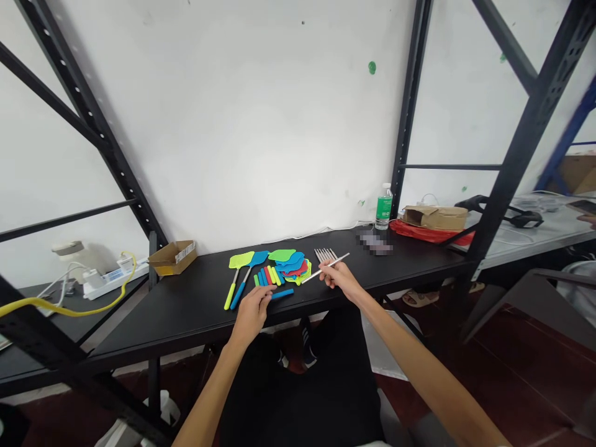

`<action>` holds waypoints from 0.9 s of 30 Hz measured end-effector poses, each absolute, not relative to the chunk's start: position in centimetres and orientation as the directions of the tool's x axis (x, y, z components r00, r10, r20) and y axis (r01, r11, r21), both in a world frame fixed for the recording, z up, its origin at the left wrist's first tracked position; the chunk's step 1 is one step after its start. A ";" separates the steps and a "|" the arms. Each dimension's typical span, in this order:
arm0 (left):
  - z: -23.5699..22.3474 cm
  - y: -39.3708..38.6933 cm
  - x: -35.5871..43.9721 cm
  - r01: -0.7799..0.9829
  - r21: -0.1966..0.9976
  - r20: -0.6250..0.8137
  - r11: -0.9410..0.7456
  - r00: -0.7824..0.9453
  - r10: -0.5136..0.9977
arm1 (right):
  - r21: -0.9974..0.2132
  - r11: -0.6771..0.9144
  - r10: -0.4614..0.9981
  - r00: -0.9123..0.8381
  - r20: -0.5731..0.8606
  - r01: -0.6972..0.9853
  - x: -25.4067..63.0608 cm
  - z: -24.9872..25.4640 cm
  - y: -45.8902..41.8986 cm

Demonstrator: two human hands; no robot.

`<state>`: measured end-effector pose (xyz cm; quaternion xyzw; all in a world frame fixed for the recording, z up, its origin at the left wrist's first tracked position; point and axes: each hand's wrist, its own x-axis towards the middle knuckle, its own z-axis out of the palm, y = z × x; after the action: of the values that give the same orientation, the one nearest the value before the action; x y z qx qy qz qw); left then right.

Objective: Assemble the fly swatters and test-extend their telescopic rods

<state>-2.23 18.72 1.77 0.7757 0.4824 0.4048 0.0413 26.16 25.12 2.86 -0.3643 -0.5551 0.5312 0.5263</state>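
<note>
A short blue handle [282, 293] sticks out from between the thumb and fingers of my left hand [252, 312], low over the table's front edge. My right hand [339, 276] pinches a thin silver metal rod [313, 275], which slants up to the right. Behind the right hand lie several similar metal rods [325, 253] side by side. Loose handles [269, 275] in green, blue, red and yellow lie in a row beyond my left hand. Next to them is a pile of blue, green, red and yellow swatter heads [293, 263]. A yellow fly swatter [235, 280] and a blue fly swatter [248, 279] lie whole on the left.
On the black table [186, 304] stand an open cardboard box [172, 259] at left and a water bottle [383, 208] at back right. A blurred patch [375, 242] lies before the bottle. A red bag [419, 231] carries another carton [435, 217]. Black shelf posts frame both sides.
</note>
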 end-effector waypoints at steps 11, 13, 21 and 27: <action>1.7 19.1 -2.5 0.785 0.327 0.482 -0.527 0.341 0.807 | -0.974 0.122 0.961 -0.223 0.164 -0.189 26.4 2.4 25.3; 1.7 19.0 -2.5 0.782 0.320 0.494 -0.535 0.344 0.798 | -0.973 0.129 0.957 -0.234 0.173 -0.193 26.4 2.4 25.3; 1.5 18.9 -2.4 0.771 0.333 0.532 -0.543 0.322 0.783 | -0.958 0.176 0.939 -0.252 0.232 -0.225 26.4 2.1 25.5; 1.6 18.7 -2.2 0.758 0.345 0.540 -0.553 0.322 0.778 | -0.958 0.190 0.928 -0.281 0.246 -0.214 26.6 2.0 25.6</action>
<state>-2.23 18.70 1.63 0.8128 0.4725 0.3405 0.0143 26.59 25.61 2.00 -0.3098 -0.5755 0.5561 0.5133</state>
